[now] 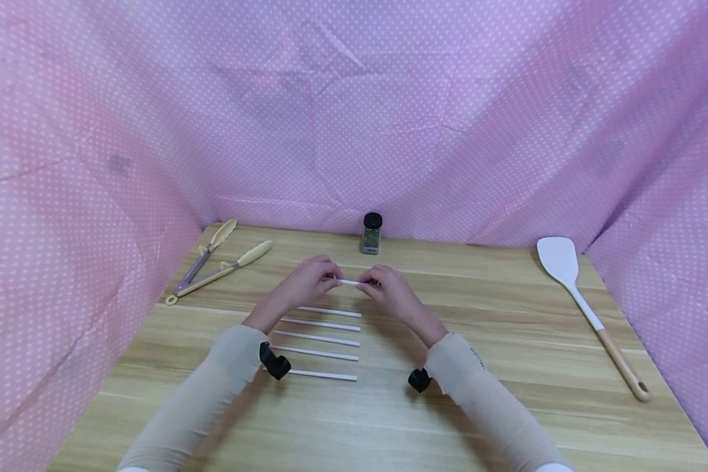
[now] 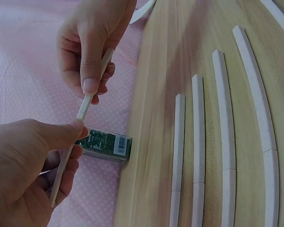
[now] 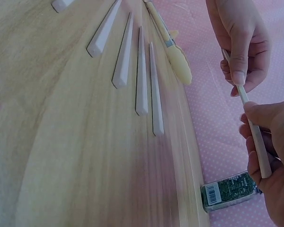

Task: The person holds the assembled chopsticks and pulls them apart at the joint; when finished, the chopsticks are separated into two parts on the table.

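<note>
Both hands hold one thin white square-edged stick (image 1: pixel 349 282) above the far half of the table. My left hand (image 1: pixel 309 283) pinches its left part between thumb and fingers, and my right hand (image 1: pixel 391 295) pinches the right part. A short bare stretch of the stick shows between the two thumbs in the left wrist view. Below the hands, several similar white sticks (image 1: pixel 320 324) lie roughly parallel on the wood. Those sticks (image 2: pixel 199 132) show a fine seam across them up close. The left forearm covers some of their left ends in the head view.
A spice jar (image 1: pixel 372 235) with a black lid stands at the table's back edge, beyond the hands. Spread-open tongs (image 1: pixel 209 278) lie at the back left. On the right lies a white spatula (image 1: pixel 581 305) with a wooden handle. Pink dotted cloth (image 1: pixel 354 131) hangs around the table (image 1: pixel 389 419).
</note>
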Motion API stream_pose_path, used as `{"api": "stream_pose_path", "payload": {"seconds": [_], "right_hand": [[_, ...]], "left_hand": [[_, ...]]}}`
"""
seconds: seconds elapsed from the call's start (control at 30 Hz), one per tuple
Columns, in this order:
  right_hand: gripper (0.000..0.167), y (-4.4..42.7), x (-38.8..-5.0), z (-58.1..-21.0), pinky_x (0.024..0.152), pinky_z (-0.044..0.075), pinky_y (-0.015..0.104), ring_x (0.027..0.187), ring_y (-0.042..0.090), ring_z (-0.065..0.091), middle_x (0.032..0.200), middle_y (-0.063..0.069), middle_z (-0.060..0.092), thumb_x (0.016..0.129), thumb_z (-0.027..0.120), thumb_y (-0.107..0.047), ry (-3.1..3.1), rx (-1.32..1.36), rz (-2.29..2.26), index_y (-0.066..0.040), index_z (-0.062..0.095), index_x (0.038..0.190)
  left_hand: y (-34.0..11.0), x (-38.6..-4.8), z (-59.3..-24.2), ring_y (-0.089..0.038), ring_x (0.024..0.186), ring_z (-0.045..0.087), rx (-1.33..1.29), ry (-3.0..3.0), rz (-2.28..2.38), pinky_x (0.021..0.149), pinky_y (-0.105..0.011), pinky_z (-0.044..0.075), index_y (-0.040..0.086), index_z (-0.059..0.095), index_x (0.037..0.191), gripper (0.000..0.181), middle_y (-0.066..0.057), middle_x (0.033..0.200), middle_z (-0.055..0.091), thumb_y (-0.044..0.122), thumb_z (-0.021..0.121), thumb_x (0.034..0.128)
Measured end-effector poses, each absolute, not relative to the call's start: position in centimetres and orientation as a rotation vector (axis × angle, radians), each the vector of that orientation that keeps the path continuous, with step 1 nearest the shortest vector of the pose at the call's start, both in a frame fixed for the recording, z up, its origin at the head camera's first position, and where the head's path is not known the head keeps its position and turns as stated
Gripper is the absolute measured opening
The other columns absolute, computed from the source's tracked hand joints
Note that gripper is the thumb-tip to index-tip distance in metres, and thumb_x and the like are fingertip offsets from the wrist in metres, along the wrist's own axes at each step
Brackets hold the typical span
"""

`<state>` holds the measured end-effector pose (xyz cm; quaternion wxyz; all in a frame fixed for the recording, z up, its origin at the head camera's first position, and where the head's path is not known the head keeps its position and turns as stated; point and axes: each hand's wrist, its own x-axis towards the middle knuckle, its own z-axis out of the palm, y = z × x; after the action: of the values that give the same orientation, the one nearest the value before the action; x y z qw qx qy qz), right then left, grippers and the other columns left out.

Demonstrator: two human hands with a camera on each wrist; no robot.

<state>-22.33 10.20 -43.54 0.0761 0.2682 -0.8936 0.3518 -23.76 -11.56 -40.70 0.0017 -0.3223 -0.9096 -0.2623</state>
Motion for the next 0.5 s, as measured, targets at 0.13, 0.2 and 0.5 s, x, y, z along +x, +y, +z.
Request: {"api": "stream_pose_path", "payload": {"seconds": [0.13,0.2,0.5], "right_hand": [[0.011,10.36,-22.37,-43.18,0.072,0.051,0.026,0.081,0.012,0.059,0.09,0.002,0.067,0.091,0.065,-0.017,-2.713,0.822,1.049,-0.008,0.07,0.095],[0.01,10.45,-22.4,-42.98,0.072,0.051,0.026,0.081,0.012,0.059,0.091,0.002,0.067,0.092,0.065,-0.017,-2.72,0.826,1.049,-0.008,0.07,0.094],[0.006,10.78,-22.52,-42.61,0.07,0.051,0.028,0.078,0.013,0.058,0.087,0.003,0.064,0.091,0.065,-0.014,-2.659,0.899,1.023,-0.007,0.067,0.09]], "left_hand": [[-11.29,-23.88,-40.48,-0.014,0.079,0.056,-1.076,-2.826,-0.797,0.071,-0.029,0.048,0.007,0.07,0.094,0.009,-0.003,0.09,0.063,0.013,0.066,0.0902],[-11.2,-23.95,-40.4,-0.013,0.079,0.057,-1.097,-2.81,-0.798,0.07,-0.028,0.048,0.007,0.07,0.094,0.008,-0.003,0.089,0.064,0.012,0.066,0.0902],[-11.42,-24.21,-40.59,-0.014,0.075,0.056,-1.126,-2.702,-0.863,0.067,-0.029,0.048,0.007,0.068,0.086,0.004,-0.003,0.083,0.061,0.009,0.066,0.089]]}}
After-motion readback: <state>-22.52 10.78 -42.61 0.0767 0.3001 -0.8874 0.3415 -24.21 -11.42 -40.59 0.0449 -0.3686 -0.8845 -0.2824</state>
